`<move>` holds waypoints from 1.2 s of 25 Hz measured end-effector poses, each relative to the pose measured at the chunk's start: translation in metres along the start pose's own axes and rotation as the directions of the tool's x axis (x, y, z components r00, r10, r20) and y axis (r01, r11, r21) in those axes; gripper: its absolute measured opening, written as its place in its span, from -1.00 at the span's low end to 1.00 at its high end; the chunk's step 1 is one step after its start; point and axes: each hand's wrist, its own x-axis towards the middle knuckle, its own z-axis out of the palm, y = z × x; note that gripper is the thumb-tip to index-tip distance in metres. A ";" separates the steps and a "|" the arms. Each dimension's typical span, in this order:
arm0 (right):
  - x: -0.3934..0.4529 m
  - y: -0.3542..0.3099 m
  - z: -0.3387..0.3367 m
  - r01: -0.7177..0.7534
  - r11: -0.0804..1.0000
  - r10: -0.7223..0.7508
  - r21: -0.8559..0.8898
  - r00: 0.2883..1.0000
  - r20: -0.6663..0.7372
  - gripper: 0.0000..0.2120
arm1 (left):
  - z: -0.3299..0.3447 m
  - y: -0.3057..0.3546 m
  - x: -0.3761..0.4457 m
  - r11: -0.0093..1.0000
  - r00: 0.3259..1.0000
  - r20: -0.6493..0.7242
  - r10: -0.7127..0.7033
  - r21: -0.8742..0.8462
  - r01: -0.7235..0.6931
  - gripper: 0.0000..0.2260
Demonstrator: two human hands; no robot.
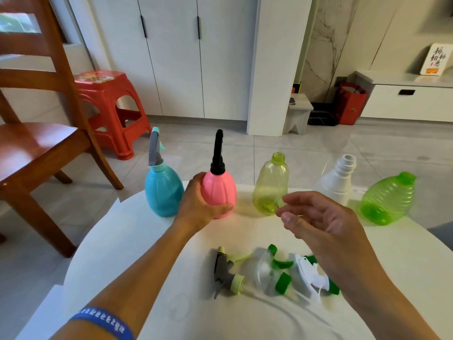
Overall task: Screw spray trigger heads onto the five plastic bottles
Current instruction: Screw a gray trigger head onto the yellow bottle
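Five bottles stand in a row at the far edge of the white table (pixel 147 241). The blue bottle (pixel 163 190) carries a grey trigger head. A black trigger head tops the pink bottle (pixel 219 190), which my left hand (pixel 198 204) grips at its left side. The yellow-green bottle (pixel 270 186), the white bottle (pixel 337 179) and the tilted green ribbed bottle (pixel 387 198) have bare necks. My right hand (pixel 316 214) hovers empty, fingers apart, in front of the yellow-green bottle. Three loose heads lie near me: grey with yellow collar (pixel 226 272), clear with green (pixel 272 271), white with green (pixel 311 273).
A wooden chair (pixel 41 138) stands left of the table, with a red plastic stool (pixel 110 104) behind it. White cupboards and a tiled floor lie beyond the table's far edge. Thin dip tubes trail from the loose heads across the table.
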 end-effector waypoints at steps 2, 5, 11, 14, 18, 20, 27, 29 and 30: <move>0.002 0.002 -0.001 -0.015 1.000 0.015 -0.011 1.000 -0.023 -0.83 | 0.001 -0.001 -0.001 1.000 1.000 -0.003 -0.005 0.005 0.005 -0.19; 0.001 0.004 -0.003 -0.036 0.997 0.031 -0.075 0.997 -0.071 -0.83 | 0.001 0.002 -0.003 0.999 0.999 -0.011 -0.032 0.035 0.032 -0.12; 0.016 0.018 -0.004 -0.109 0.935 0.014 -0.338 0.962 -0.271 -0.58 | -0.013 0.006 -0.036 0.930 0.943 0.076 -0.325 0.204 0.305 0.01; 0.043 0.026 0.004 -0.199 0.916 0.101 -0.349 0.955 -0.278 -0.22 | -0.029 0.021 -0.066 0.866 0.932 0.088 -0.351 0.410 0.288 -0.15; 0.092 0.028 0.017 -0.175 0.925 0.094 -0.338 0.966 -0.242 0.02 | -0.042 0.046 -0.088 0.884 0.942 0.220 -0.252 0.448 0.131 -0.44; 0.110 0.029 0.025 -0.186 0.931 0.121 -0.315 0.969 -0.216 -0.02 | -0.045 0.055 -0.096 0.900 0.937 0.284 -0.206 0.430 0.067 -0.55; 0.094 0.013 0.034 -0.101 0.894 -0.026 -0.437 0.961 -0.276 -0.51 | -0.044 0.082 -0.090 0.957 0.976 0.199 0.088 0.256 -0.138 -0.57; 0.059 -0.006 0.029 -0.003 0.964 -0.065 -0.266 0.967 -0.245 -0.51 | -0.042 0.088 -0.090 0.929 0.950 0.164 0.265 0.219 -0.297 -0.29; 0.038 -0.013 0.031 0.017 0.991 -0.043 -0.134 0.981 -0.189 -0.51 | -0.041 0.091 -0.091 0.915 0.931 0.192 0.312 0.203 -0.349 -0.17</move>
